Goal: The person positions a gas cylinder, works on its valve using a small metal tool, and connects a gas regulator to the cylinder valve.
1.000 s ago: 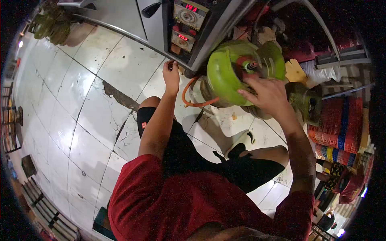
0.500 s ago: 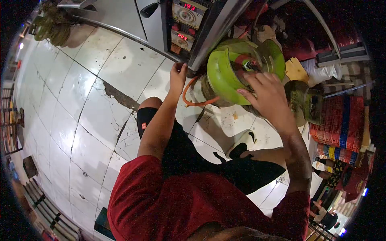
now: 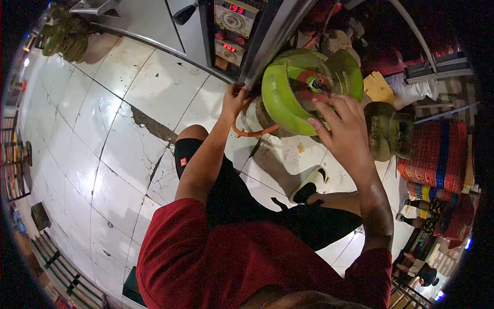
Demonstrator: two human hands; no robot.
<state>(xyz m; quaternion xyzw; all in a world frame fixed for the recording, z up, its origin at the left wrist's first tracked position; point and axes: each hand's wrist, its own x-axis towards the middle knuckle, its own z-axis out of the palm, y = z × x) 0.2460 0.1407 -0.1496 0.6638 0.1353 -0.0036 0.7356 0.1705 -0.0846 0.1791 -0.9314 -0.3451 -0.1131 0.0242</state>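
Observation:
A green gas cylinder (image 3: 280, 95) stands on the tiles with its curved collar around the valve (image 3: 317, 82). My right hand (image 3: 342, 123) is at the collar's near side, fingers spread and apart; its fingertips reach over the rim, though contact is hard to judge. Beside the lower corner of the oven, my left hand (image 3: 234, 105) has loosely bent fingers with a gap at the thumb, and I see nothing held in it. An orange hose (image 3: 249, 134) loops along the floor just below that hand and passes under the cylinder.
The metal oven (image 3: 139, 23) carries two dials with red displays (image 3: 236, 9). A darker cylinder (image 3: 381, 131) and stacked red crates (image 3: 435, 154) stand at the right. Cracked floor tiles (image 3: 123, 149) spread out at left. A person (image 3: 424, 273) shows at far lower right.
My right hand has drawn back from beside the valve to the collar's near edge. My left hand has shifted slightly right, toward the oven corner and hose.

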